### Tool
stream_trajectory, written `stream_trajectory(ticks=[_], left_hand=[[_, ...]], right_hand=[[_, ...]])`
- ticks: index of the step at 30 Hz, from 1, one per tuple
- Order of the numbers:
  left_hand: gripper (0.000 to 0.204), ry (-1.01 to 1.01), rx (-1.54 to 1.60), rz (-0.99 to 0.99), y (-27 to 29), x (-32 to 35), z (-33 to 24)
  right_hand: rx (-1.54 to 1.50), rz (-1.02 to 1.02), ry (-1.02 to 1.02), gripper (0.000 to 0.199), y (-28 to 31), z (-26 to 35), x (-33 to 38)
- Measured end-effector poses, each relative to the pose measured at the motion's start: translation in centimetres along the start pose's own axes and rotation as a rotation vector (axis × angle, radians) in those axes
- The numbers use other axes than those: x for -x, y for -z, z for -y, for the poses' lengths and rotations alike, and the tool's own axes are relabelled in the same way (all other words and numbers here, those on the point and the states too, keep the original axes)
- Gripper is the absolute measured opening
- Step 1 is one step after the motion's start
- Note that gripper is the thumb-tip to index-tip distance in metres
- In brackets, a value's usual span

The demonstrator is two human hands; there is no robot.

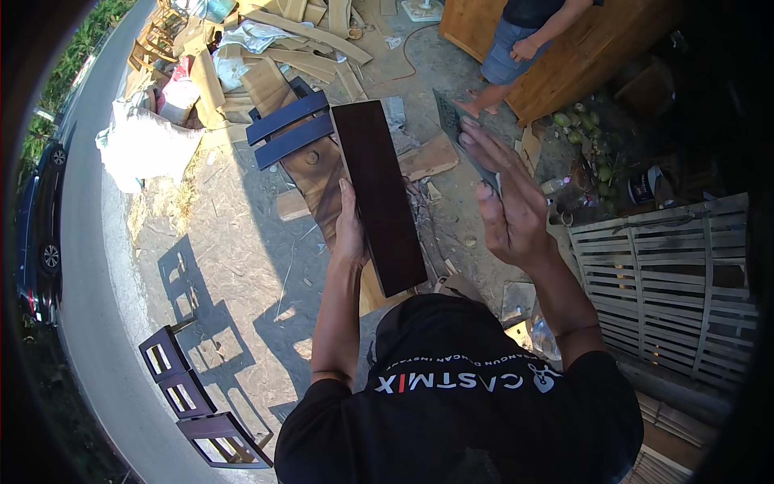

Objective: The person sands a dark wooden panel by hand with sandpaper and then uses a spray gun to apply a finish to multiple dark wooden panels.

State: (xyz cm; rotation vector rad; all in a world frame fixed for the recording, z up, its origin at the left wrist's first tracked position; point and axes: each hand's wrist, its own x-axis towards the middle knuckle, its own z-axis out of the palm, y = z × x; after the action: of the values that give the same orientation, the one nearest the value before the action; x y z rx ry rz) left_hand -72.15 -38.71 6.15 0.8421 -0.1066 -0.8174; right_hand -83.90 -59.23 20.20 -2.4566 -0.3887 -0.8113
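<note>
A dark brown wooden furniture piece, with a long flat board (377, 194) and two slats (290, 117) sticking out to its left, is held up in front of me. My left hand (350, 230) is closed on the board's left edge, thumb pointing up along it. To the right and apart from the board, my right hand (512, 206) pinches a folded grey-green sheet of sandpaper (451, 121) between thumb and fingers. Beneath the furniture piece lies a brown wooden plank (310, 173), partly hidden by it.
Slatted dark frames (185, 395) stand at the lower left. Scrap wood (306, 48) and a white sack (149, 145) lie at the far left. A person (524, 48) stands by a large wooden panel (580, 64). A bamboo rack (665, 274) is at the right.
</note>
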Motion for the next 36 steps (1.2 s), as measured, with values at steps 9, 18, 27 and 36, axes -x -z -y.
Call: stream_trajectory(ticks=[9, 18, 27, 36], left_hand=[[0.075, 0.045, 0.194, 0.025, -3.1, 0.4, 2.3], [0.079, 0.005, 0.349, 0.025, 2.7, -1.6, 2.7], [0.051, -0.198, 0.086, -0.248, 2.5, -2.1, -1.1], [0.062, -0.045, 0.018, 0.007, -2.0, -0.8, 1.5]], right_hand=[[0.081, 0.202, -0.003, 0.056, -9.4, -4.0, 0.3], [-0.105, 0.431, -0.008, 0.059, -10.4, 0.3, 5.2], [-0.367, 0.072, -0.364, 0.04, -1.9, 0.2, 6.9], [0.064, 0.201, 0.118, 0.052, -6.3, -6.0, 1.8]])
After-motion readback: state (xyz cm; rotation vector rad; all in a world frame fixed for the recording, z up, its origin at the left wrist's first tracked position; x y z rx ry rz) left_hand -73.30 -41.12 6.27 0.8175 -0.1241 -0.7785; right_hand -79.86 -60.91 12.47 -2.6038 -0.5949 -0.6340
